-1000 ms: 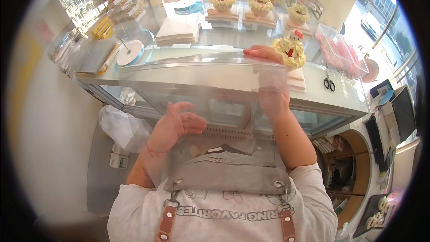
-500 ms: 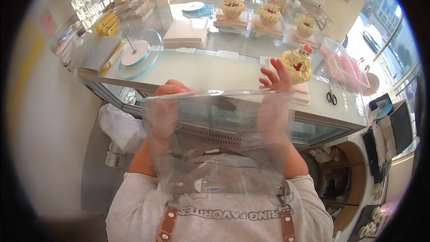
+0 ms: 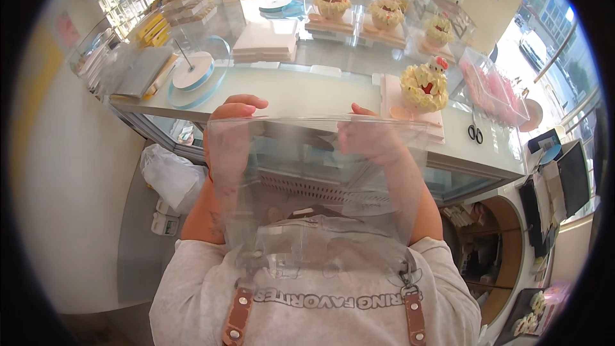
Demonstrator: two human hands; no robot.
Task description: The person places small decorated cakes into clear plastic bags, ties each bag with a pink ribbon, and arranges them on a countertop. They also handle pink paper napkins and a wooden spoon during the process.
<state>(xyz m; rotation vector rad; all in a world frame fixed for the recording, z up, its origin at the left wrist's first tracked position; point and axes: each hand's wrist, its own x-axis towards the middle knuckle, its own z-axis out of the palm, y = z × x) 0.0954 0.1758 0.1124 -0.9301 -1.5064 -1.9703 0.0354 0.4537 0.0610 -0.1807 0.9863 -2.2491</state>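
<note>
Plastic (image 3: 307,243), one piece, left hand (image 3: 230,129), right hand (image 3: 370,136), both curled near its edge, grips unclear, four cakes (image 3: 423,91)

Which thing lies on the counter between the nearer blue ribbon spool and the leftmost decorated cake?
The head view shows a stack of flat white pieces lying between the nearer ribbon spool and the leftmost cake.

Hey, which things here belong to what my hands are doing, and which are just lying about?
In use:
- clear plastic piece
- left hand and right hand, both at its upper edge; grip unclear

Apparently just lying about, untouched:
- black-handled scissors
- nearer light-blue ribbon spool
- white plastic bag
</note>
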